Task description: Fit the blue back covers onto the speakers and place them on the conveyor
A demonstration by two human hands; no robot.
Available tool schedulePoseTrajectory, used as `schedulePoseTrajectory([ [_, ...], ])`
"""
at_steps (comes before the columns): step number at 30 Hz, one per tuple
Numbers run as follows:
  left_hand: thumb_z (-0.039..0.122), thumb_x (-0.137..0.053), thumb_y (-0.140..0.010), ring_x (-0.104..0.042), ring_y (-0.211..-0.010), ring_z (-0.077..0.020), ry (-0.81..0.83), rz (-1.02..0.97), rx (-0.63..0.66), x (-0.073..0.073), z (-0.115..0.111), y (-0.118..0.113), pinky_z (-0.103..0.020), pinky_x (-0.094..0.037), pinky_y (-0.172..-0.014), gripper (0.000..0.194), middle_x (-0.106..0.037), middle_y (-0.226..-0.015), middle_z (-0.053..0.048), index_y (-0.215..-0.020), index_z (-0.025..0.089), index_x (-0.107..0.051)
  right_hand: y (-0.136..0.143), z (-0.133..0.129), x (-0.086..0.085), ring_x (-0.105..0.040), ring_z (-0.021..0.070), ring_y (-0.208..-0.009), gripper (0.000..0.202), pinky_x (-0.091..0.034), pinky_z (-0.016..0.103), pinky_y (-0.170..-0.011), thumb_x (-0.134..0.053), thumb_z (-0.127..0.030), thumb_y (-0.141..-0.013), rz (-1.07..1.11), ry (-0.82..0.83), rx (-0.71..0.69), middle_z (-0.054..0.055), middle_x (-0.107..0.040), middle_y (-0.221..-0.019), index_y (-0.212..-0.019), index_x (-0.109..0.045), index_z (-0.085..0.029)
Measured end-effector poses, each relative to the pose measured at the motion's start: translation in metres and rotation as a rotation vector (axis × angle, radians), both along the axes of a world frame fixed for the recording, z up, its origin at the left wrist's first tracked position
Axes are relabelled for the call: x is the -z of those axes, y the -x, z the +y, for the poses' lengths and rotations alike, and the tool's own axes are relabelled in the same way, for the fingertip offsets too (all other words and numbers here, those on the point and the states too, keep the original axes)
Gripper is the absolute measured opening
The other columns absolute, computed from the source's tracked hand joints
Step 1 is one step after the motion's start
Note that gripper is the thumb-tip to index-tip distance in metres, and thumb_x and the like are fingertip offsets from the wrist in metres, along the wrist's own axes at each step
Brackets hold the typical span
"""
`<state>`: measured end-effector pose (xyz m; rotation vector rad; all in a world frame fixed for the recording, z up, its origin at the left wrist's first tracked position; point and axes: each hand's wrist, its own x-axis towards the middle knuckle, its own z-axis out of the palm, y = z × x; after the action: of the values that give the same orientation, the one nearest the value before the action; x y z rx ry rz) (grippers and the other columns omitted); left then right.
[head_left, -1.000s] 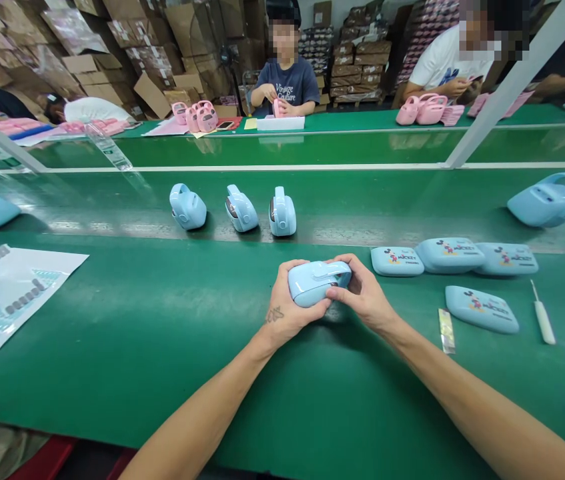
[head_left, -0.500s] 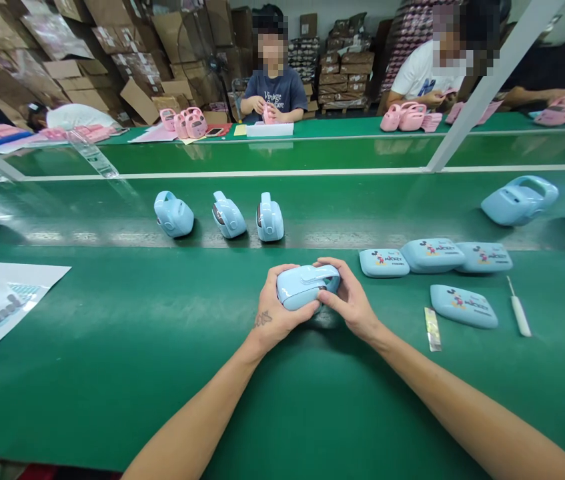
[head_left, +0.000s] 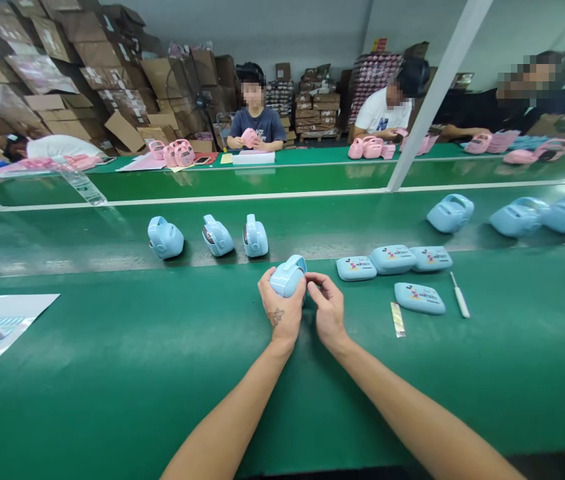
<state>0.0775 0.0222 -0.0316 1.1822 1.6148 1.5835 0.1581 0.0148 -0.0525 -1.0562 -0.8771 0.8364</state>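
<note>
My left hand (head_left: 282,310) is wrapped around a light blue plastic housing with a carry handle (head_left: 287,277), held just above the green table. The handle points up and the housing is turned so its front is hidden from me. My right hand (head_left: 329,308) is at the housing's right side, fingers curled and thumb close to the index finger. Its fingertips are beside the housing's edge; whether they pinch anything small there is hidden. Right of my hands lie several light blue panels printed with a cartoon mouse, the nearest one (head_left: 419,298) set apart from the row.
A white-handled screwdriver (head_left: 461,300) and a small yellowish strip (head_left: 397,320) lie at right. Three blue housings (head_left: 166,238) stand beyond my hands, more (head_left: 451,213) at far right. Printed paper (head_left: 7,327) lies left. A slanted post (head_left: 437,100) rises ahead; co-workers (head_left: 257,127) sit opposite.
The housing has been turned in my left hand, its handle now upright. My right hand has let go of the handle and sits at the right side. The view has shifted to the right.
</note>
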Motion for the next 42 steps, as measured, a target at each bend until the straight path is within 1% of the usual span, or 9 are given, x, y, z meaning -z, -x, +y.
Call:
schedulePoseTrajectory([
  [3, 0.042, -0.077, -0.076, -0.059, -0.120, -0.0284, -0.027, 0.010, -0.008, 0.001, -0.001, -0.006, -0.043, -0.047, -0.105, 0.060, -0.057, -0.126, -0.012, -0.127, 0.021, -0.054, 0.016, 0.006, -0.003, -0.063, 0.0224, -0.096, 0.026, -0.051, 0.038, -0.091, -0.057, -0.042, -0.088, 0.074, 0.001, 0.076, 0.006, -0.068, -0.102, -0.101, -0.065, -0.021],
  [7, 0.045, -0.060, -0.090, -0.060, -0.118, -0.0277, -0.076, 0.087, 0.087, 0.004, -0.007, 0.005, -0.043, -0.047, -0.104, 0.044, -0.059, -0.124, -0.012, -0.127, 0.022, -0.060, 0.014, 0.017, 0.001, -0.060, 0.0213, -0.089, 0.023, -0.049, 0.035, -0.085, -0.059, -0.040, -0.082, 0.076, -0.010, 0.113, 0.004, -0.066, -0.094, -0.093, -0.064, -0.021],
  [14, 0.039, -0.062, -0.083, -0.068, -0.100, -0.0261, -0.120, 0.151, 0.201, -0.002, 0.017, 0.014, -0.039, -0.053, -0.094, 0.031, -0.072, -0.107, -0.008, -0.107, 0.021, -0.069, 0.003, 0.023, -0.001, -0.061, 0.0210, -0.081, 0.019, -0.047, 0.034, -0.079, -0.056, -0.032, -0.076, 0.030, -0.028, 0.136, 0.003, -0.069, -0.084, -0.083, -0.068, -0.019],
  [19, 0.046, -0.061, -0.085, -0.069, -0.095, -0.0255, -0.108, 0.111, 0.142, -0.002, 0.017, -0.001, -0.037, -0.053, -0.089, 0.033, -0.074, -0.104, -0.010, -0.103, 0.019, -0.068, 0.008, 0.026, -0.005, -0.058, 0.0199, -0.077, 0.017, -0.045, 0.033, -0.078, -0.048, -0.025, -0.073, -0.003, -0.012, 0.253, 0.001, -0.063, -0.077, -0.072, -0.065, -0.020],
  [26, 0.050, -0.066, -0.079, -0.066, -0.096, -0.0252, -0.070, -0.003, 0.126, -0.003, 0.016, -0.005, -0.037, -0.050, -0.091, 0.036, -0.074, -0.105, -0.009, -0.101, 0.020, -0.069, 0.008, 0.023, -0.006, -0.056, 0.0192, -0.078, 0.018, -0.045, 0.033, -0.081, -0.047, -0.025, -0.074, -0.005, 0.024, 0.286, 0.001, -0.061, -0.078, -0.071, -0.064, -0.021],
  [31, 0.055, -0.070, -0.073, -0.067, -0.086, -0.0231, -0.046, -0.234, 0.197, -0.001, 0.021, 0.014, -0.033, -0.053, -0.080, 0.044, -0.074, -0.094, -0.007, -0.097, 0.018, -0.070, 0.008, 0.013, -0.010, -0.062, 0.0223, -0.095, 0.019, -0.049, 0.036, -0.091, -0.059, -0.028, -0.073, 0.044, 0.017, 0.113, 0.004, -0.069, -0.095, -0.084, -0.073, -0.022],
  [36, 0.069, -0.053, -0.081, -0.071, -0.078, -0.0233, -0.019, -0.453, 0.297, 0.000, 0.017, 0.038, -0.035, -0.056, -0.073, 0.062, -0.075, -0.093, -0.010, -0.106, 0.014, -0.070, -0.005, 0.003, -0.009, -0.070, 0.0277, -0.098, 0.030, -0.056, 0.042, -0.085, -0.071, -0.038, -0.076, 0.218, 0.124, -0.235, 0.008, -0.075, -0.100, -0.101, -0.074, -0.022],
  [39, 0.067, -0.060, -0.077, -0.072, -0.078, -0.0248, 0.019, -0.441, 0.357, 0.003, 0.016, 0.047, -0.037, -0.057, -0.075, 0.059, -0.077, -0.089, -0.010, -0.099, 0.013, -0.073, -0.014, -0.001, -0.005, -0.072, 0.0301, -0.097, 0.038, -0.058, 0.046, -0.085, -0.079, -0.039, -0.071, 0.282, 0.143, -0.415, 0.008, -0.077, -0.100, -0.104, -0.073, -0.021],
  [42, 0.068, -0.059, -0.078, -0.071, -0.078, -0.0254, 0.043, -0.352, 0.329, 0.008, 0.018, 0.053, -0.037, -0.055, -0.077, 0.057, -0.075, -0.077, -0.009, -0.081, 0.013, -0.074, -0.019, -0.005, 0.000, -0.068, 0.0276, -0.111, 0.065, -0.054, 0.043, -0.098, -0.091, -0.026, -0.056, 0.257, 0.091, -0.486, 0.005, -0.075, -0.117, -0.117, -0.069, -0.024],
])
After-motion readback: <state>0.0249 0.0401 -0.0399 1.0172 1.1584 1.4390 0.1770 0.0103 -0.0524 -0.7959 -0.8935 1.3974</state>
